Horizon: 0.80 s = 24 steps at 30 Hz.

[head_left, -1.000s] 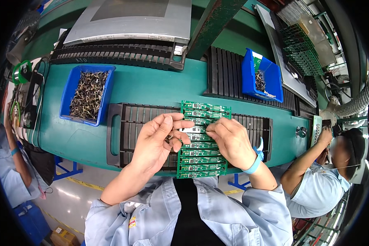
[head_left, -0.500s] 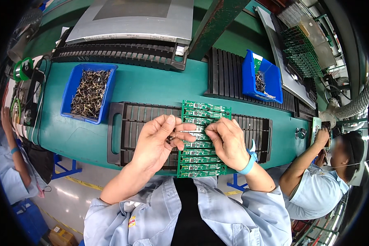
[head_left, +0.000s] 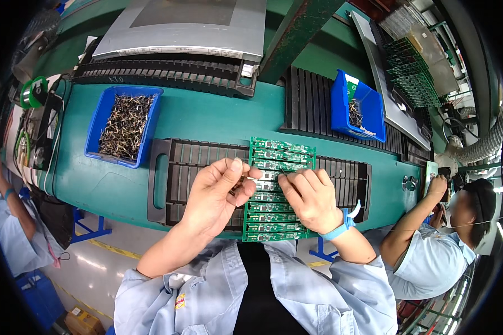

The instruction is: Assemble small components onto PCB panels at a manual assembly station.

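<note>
A green circuit-board panel [head_left: 274, 219], made of several narrow strips, lies across a black slotted rack [head_left: 198, 149]. My left hand [head_left: 213, 195] is over the panel's left edge, palm turned up, its fingers curled around a few small dark electronic components with metal leads, partly hidden. My right hand [head_left: 313, 198], a blue band at its wrist, is over the upper middle of the panel with thumb and forefinger pinched close to a strip. Whatever those fingertips hold is too small and covered to name. A blue bin [head_left: 93, 134] full of loose leaded components stands to the left.
A second blue bin [head_left: 341, 109] with fewer components sits on black racks [head_left: 307, 100] at the back right. A green post [head_left: 293, 42] rises at the back. Co-workers sit at the right [head_left: 430, 257] and left [head_left: 11, 234]. A solder spool [head_left: 34, 93] stands far left.
My left fingers have curled further inward around the components. My right hand has rolled slightly, its fingers bunched lower over the same part of the panel. The panel has barely moved.
</note>
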{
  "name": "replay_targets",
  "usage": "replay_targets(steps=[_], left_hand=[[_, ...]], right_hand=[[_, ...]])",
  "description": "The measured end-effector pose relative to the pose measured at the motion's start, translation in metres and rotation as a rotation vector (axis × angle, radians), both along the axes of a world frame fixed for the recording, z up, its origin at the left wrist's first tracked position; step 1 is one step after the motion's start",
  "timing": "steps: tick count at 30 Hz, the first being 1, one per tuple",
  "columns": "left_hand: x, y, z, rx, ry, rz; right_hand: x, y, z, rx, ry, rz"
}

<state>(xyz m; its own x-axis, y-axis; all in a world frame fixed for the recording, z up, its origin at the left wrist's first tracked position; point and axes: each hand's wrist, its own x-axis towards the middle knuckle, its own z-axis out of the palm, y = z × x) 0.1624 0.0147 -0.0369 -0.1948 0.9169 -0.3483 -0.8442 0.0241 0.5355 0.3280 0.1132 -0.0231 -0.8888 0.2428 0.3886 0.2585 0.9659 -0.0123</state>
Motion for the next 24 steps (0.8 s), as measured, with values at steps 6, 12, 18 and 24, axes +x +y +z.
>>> replay_targets(steps=[6,12,18,24], left_hand=[[0.006,0.000,0.005,-0.034,0.003,0.063],[0.012,-0.001,0.004,0.018,0.083,-0.021],[0.020,-0.004,-0.001,0.020,-0.033,-0.019],[0.019,-0.001,-0.002,-0.007,-0.170,-0.077]], right_hand=[[-0.003,-0.002,0.012,-0.043,0.003,0.007],[-0.016,-0.008,0.015,-0.399,0.306,0.020],[-0.026,-0.012,0.009,-0.255,0.413,0.046],[-0.023,-0.012,0.009,-0.125,0.359,0.050]])
